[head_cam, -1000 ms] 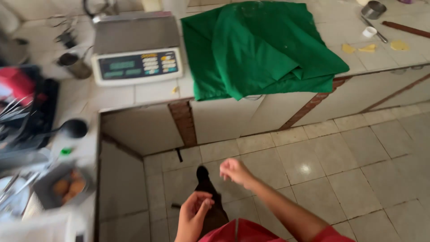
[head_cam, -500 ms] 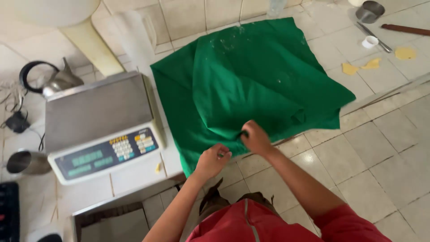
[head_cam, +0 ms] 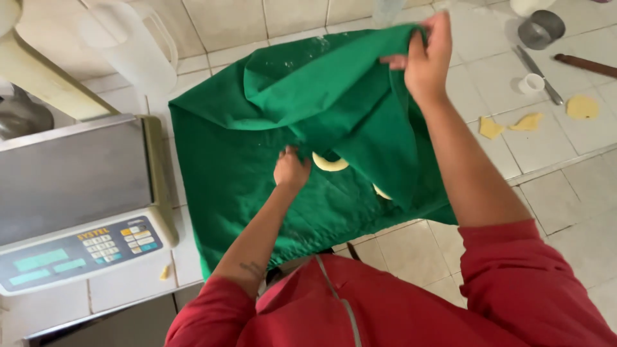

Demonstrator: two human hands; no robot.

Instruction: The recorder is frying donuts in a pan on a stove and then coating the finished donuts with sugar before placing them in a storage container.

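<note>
A large green cloth (head_cam: 257, 160) lies over the tiled counter. My right hand (head_cam: 427, 54) is shut on the cloth's upper layer and holds it lifted toward the back. Under the raised fold, pale round pieces of dough (head_cam: 329, 163) show on the lower layer. My left hand (head_cam: 290, 170) reaches under the fold, fingers curled, right beside the dough; whether it grips anything is hidden.
A digital scale (head_cam: 71, 199) with a steel platform stands at the left. A clear plastic jug (head_cam: 128, 45) is behind it. At the right lie dough scraps (head_cam: 524, 122), a metal ring cutter (head_cam: 541, 29), a small white cup (head_cam: 532, 83), a knife (head_cam: 538, 74) and a wooden rolling pin (head_cam: 585, 64).
I have stepped up to the counter. My right hand has taken the cloth's top layer and lifted it back, uncovering dough. My left hand has moved under the fold.
</note>
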